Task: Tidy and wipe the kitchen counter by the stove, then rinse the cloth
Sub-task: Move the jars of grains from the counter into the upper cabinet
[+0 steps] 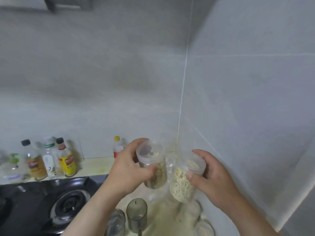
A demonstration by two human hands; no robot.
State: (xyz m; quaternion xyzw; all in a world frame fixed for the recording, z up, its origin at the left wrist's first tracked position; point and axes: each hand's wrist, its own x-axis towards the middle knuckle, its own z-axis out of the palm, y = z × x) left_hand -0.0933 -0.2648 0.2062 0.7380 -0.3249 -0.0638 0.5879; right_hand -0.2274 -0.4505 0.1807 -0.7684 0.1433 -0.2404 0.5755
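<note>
- A person's left hand (127,165) grips a clear plastic jar of dark brownish-green dried seasoning (154,167). The fingers curl round its far side and the thumb presses across the front, just under the translucent lid.
- The right hand (211,174) holds a second clear plastic jar filled with pale, flaky grains (183,184). The thumb lies on the near wall and the fingers wrap behind its rim. This jar leans, with its top tipped toward the right-hand wall.
- The two jars sit just beside each other over the corner end of the pale yellowish kitchen counter (97,165), where the two grey tiled walls (238,99) meet. Motion blur makes it unclear whether either base touches the surface.
- The counter runs along the back wall behind and to the right of a black gas stove (68,201), whose round burner shows at lower left.
- A row of condiment bottles (66,160) stands on the counter behind the stove, against the back wall, well apart from the hands.
- A small white bottle with a yellow cap and red label (117,147) stands alone near the wall, partly hidden by the left hand.
- Below the left forearm, a smoky grey tumbler (136,213) stands upright just beside a clear drinking glass (115,222), near the stove's right edge.
- Blurred clear glassware (203,225) sits at the counter's lower right.
</note>
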